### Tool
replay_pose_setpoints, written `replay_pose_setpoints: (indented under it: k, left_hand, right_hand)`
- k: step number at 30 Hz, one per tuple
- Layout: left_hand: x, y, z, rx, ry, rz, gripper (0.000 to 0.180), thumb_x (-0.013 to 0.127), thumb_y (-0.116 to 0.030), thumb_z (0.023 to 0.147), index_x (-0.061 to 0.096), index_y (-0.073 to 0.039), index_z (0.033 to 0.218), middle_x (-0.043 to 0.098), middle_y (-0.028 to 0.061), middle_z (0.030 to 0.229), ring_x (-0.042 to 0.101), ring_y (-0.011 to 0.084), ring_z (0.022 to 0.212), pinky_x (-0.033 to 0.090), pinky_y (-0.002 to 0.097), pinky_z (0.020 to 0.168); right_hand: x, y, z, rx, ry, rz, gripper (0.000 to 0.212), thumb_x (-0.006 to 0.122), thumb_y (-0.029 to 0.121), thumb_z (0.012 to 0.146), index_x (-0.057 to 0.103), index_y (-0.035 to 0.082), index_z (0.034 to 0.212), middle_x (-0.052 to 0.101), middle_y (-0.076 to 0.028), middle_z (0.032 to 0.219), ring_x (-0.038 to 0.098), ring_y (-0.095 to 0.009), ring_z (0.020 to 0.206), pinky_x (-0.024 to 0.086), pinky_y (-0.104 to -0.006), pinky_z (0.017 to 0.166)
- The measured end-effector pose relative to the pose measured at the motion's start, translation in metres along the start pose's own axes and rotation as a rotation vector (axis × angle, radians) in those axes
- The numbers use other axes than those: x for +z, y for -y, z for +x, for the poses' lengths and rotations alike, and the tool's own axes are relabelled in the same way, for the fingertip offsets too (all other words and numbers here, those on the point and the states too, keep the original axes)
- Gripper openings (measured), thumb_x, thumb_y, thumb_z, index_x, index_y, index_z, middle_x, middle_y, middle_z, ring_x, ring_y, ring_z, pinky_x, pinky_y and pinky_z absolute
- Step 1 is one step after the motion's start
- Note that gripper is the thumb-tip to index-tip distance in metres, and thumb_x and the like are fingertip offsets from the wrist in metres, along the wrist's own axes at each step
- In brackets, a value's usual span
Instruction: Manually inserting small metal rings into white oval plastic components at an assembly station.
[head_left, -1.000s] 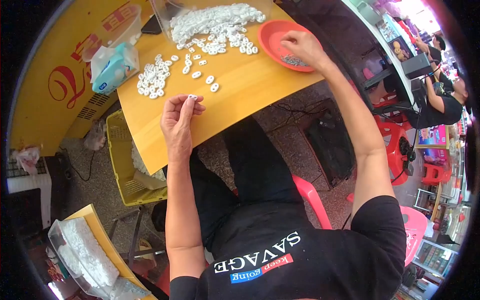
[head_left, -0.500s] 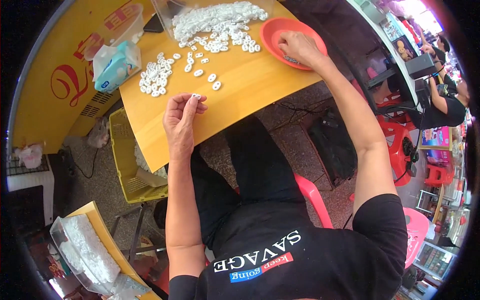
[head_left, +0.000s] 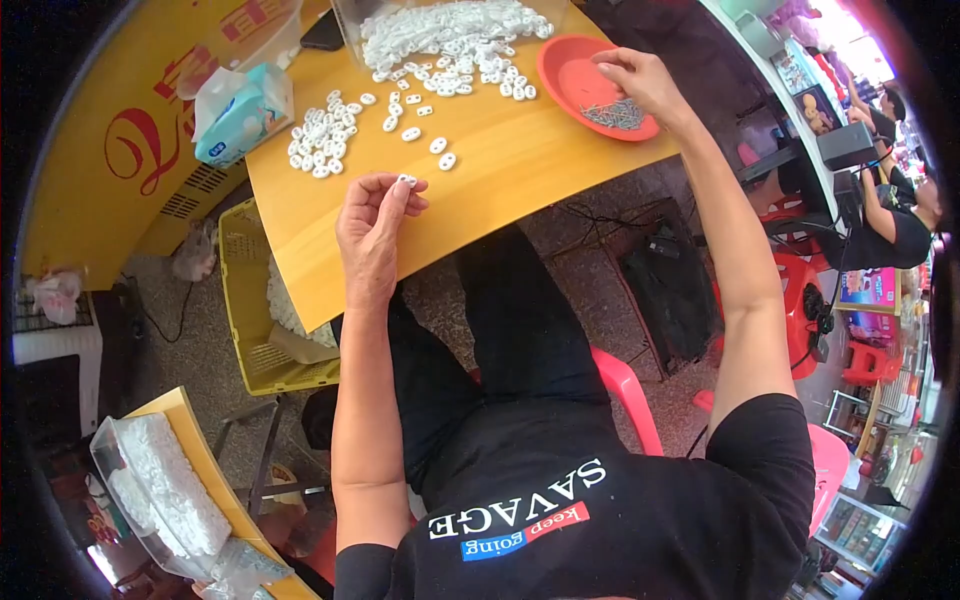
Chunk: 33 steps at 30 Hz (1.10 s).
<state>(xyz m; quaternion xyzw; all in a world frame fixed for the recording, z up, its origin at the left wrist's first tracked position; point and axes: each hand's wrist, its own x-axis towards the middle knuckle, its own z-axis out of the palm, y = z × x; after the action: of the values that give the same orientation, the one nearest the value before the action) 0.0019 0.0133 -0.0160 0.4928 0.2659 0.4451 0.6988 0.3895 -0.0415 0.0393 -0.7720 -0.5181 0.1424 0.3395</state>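
Between the thumb and fingers of my left hand is a small white oval plastic piece, held over the table's front edge. My right hand is over the far side of a red plastic bowl, its thumb and fingertips pinched together. Whatever they may hold is too small to make out. Thin grey metal nails or pins lie in the bowl. A few loose white two-hole pieces rest on the wooden table, beyond my left hand.
A heap of white pieces spills from a clear bin at the back. Another small pile lies at the left, near a tissue pack. Below the table's left side stands a yellow crate. People sit at far right.
My right hand has lifted out of the bowl's middle toward its far right side, uncovering the grey nails or pins. My left hand keeps its grip on the white piece.
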Motion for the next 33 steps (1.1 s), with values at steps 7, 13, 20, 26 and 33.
replay_pose_setpoints:
  k: [7,13,20,26,33]
  left_hand:
    - [-0.001,0.001,-0.002,0.004,-0.001,-0.011,0.013,0.06,-0.009,0.094,0.056,0.001,0.101,0.066,0.0115,0.093,0.061,0.0131,0.078,0.049,0.0253,0.073]
    - [-0.005,0.004,0.0,0.035,0.022,-0.026,0.013,0.06,-0.01,0.094,0.056,0.001,0.1,0.066,0.0102,0.089,0.062,0.0128,0.076,0.05,0.0246,0.072]
    - [-0.005,0.003,-0.001,0.022,0.03,-0.031,0.017,0.061,-0.013,0.094,0.056,0.002,0.101,0.066,0.009,0.087,0.062,0.0124,0.076,0.05,0.0236,0.071]
    - [-0.006,0.002,-0.002,0.03,0.037,-0.022,0.019,0.062,-0.014,0.093,0.056,0.002,0.1,0.065,0.0079,0.085,0.062,0.0118,0.076,0.05,0.0236,0.07]
    - [-0.008,0.004,-0.001,0.069,0.04,0.042,0.019,0.061,-0.013,0.094,0.057,0.004,0.099,0.065,0.0075,0.084,0.062,0.0115,0.075,0.051,0.0237,0.069]
  right_hand:
    - [0.02,0.033,-0.022,0.059,0.117,0.464,0.023,0.063,0.016,0.092,0.064,0.0,0.108,0.063,-0.001,0.081,0.059,-0.007,0.068,0.051,-0.0223,0.065]
    - [0.091,0.105,-0.067,-0.063,0.344,0.692,0.02,0.063,0.013,0.092,0.063,-0.003,0.104,0.066,-0.005,0.089,0.059,-0.009,0.071,0.049,-0.022,0.068]
    - [0.155,0.146,-0.088,-0.079,0.355,0.888,0.019,0.064,0.016,0.093,0.063,-0.002,0.1,0.061,-0.001,0.076,0.056,-0.007,0.067,0.046,-0.0202,0.064]
    - [0.162,0.145,-0.092,-0.044,0.329,0.905,0.02,0.065,0.019,0.092,0.064,-0.001,0.098,0.061,-0.001,0.075,0.055,-0.006,0.064,0.046,-0.0195,0.06]
    - [0.167,0.148,-0.096,-0.048,0.304,0.904,0.019,0.065,0.019,0.092,0.063,0.0,0.095,0.06,0.0,0.074,0.055,-0.006,0.064,0.046,-0.0197,0.06]
